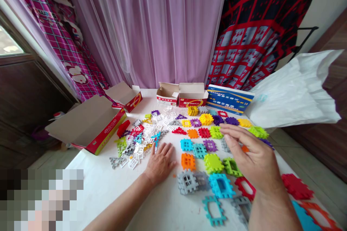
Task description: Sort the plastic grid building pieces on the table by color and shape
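Observation:
My left hand [160,162] lies with fingers spread on the white table, beside a loose pile of white window-shaped pieces [148,135] mixed with coloured ones. My right hand [251,155] is over the sorted plastic pieces at the right, its fingertips close together beside a lime green piece [216,132] and a grey piece [225,145]. Whatever is between those fingertips, if anything, cannot be made out. Below it are a green frame [232,166], a red frame [245,187] and a blue piece [221,186]. A grey window piece [187,182] sits between the hands.
Open red boxes stand at the left [93,130], back left [132,101] and back middle [193,95]. A blue box [230,99] is at the back right, next to a white bag [295,90]. A red stack [296,186] lies at the right edge.

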Tool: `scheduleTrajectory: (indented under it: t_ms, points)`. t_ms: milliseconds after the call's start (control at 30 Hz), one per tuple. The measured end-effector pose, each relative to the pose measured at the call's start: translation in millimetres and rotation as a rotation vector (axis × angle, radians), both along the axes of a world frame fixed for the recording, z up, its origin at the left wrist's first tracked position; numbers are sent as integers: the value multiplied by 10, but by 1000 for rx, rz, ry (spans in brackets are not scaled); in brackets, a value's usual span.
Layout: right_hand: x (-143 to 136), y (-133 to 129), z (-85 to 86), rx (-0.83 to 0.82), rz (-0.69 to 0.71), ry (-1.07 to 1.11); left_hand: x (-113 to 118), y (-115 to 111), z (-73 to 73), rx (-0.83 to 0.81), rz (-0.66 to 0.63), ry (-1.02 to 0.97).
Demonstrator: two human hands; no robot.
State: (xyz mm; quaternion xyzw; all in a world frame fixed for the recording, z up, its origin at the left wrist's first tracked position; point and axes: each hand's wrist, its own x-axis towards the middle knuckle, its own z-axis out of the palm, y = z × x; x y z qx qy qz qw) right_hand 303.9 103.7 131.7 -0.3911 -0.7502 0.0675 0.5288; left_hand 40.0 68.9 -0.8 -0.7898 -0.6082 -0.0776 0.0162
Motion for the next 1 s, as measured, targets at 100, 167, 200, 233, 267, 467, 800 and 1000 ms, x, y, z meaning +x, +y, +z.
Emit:
scheduleTrajectory:
  t_ms: [100, 167, 200, 233, 267, 467, 800, 1000]
  points:
    - [-5, 7, -12, 3, 11, -5, -153, -66, -21, 18, 48, 15]
    - [-20, 4, -15, -8, 18, -13, -302, -51, 37, 42, 78, 39]
    - [-27, 0, -15, -15, 21, -17, -376, -41, 76, 55, 90, 51]
    - [-32, -5, -14, -22, 25, -20, -446, -35, 116, 68, 104, 60]
    - [-35, -8, -14, -26, 29, -22, -511, -38, 154, 82, 120, 62]
    - [-23, -1, -17, -20, 40, -32, -811, -131, 358, 125, 203, -54]
    - [-25, -5, -35, -25, 58, -56, -1097, 494, 583, -155, 332, 139]
    - [80, 11, -48, -22, 17, -59, -1068, 619, 697, -214, 279, 216]
